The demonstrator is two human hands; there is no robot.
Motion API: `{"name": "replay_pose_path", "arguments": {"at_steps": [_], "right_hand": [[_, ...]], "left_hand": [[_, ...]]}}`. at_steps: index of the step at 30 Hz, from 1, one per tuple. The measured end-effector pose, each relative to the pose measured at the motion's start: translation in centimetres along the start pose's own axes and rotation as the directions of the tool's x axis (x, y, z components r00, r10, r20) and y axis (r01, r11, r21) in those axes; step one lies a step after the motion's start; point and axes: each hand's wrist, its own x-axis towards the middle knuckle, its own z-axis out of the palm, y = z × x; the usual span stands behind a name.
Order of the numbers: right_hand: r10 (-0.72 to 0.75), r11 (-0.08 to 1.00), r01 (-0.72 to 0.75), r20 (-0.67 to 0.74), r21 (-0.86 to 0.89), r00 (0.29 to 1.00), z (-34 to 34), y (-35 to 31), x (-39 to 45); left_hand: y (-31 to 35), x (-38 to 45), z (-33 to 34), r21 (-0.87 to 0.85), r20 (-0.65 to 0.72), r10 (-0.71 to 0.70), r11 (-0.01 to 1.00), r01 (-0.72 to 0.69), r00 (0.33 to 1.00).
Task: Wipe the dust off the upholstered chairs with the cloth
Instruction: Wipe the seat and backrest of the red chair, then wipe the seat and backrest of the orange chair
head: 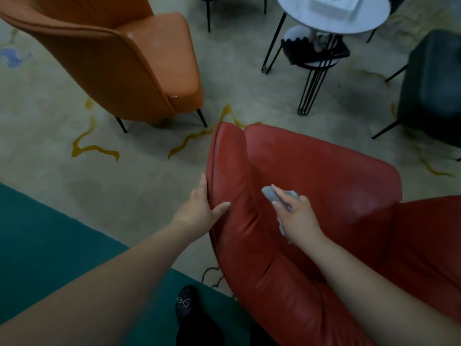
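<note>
A red upholstered chair (311,171) fills the lower right of the head view, seen from behind and above. My left hand (199,208) grips the edge of its left side wing, thumb on the inner face and fingers behind. My right hand (296,218) holds a small grey cloth (270,193) bunched under its fingers and presses it against the seat near the crease beside the wing. An orange upholstered chair (139,63) stands at the upper left, apart from both hands.
A round white side table (294,11) on black wire legs stands at the top right, with a white box on it. A dark green chair (434,86) sits at the right edge. Beige patterned carpet lies between the chairs. My dark shoe (187,303) is on teal carpet below.
</note>
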Motion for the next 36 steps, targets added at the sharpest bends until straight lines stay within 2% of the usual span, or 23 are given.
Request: {"name": "replay_pose_path", "arguments": {"at_steps": [3, 7, 12, 17, 22, 25, 29, 33, 36], "right_hand": [[0.042, 0.997, -0.039, -0.043, 0.063, 0.998, 0.5, -3.2, -0.6], [0.001, 0.985, 0.016, -0.103, 0.172, 0.995, 3.1, -9.0, -1.5], [-0.072, 0.987, 0.088, -0.116, 0.134, 0.991, 7.6, -14.6, -1.2], [-0.102, 0.988, 0.11, -0.078, 0.109, 0.992, 10.9, -17.9, 0.7], [-0.106, 0.992, 0.109, -0.041, 0.06, 0.993, 12.7, -20.6, 5.1], [-0.133, 0.99, 0.134, -0.032, 0.029, 0.991, 13.7, -22.8, 9.4], [-0.148, 0.988, 0.144, -0.077, -0.057, 0.986, 14.5, -26.2, 15.3], [-0.169, 0.983, 0.164, -0.06, -0.077, 0.984, 14.9, -29.3, 20.4], [-0.171, 0.982, 0.165, -0.06, -0.094, 0.984, 15.3, -31.2, 23.4]], "left_hand": [[-2.2, -1.3, -4.0, 0.071, 0.041, 0.06, 0.996, -0.063, 0.997], [-5.2, -2.8, -9.9, 0.245, 0.011, 0.141, 0.959, -0.139, 0.99], [-9.1, -4.1, -16.2, 0.408, -0.066, 0.19, 0.901, -0.148, 0.979], [-12.4, -3.1, -19.9, 0.546, -0.066, 0.185, 0.829, -0.12, 0.981], [-13.7, 1.4, -22.6, 0.594, -0.027, 0.214, 0.789, -0.157, 0.976], [-13.4, 5.8, -24.9, 0.666, 0.004, 0.249, 0.722, -0.189, 0.968], [-13.1, 11.6, -27.5, 0.698, 0.06, 0.23, 0.686, -0.205, 0.971], [-12.4, 16.3, -29.6, 0.701, 0.07, 0.224, 0.682, -0.207, 0.972], [-12.0, 19.4, -31.2, 0.671, 0.049, 0.222, 0.715, -0.196, 0.974]]}}
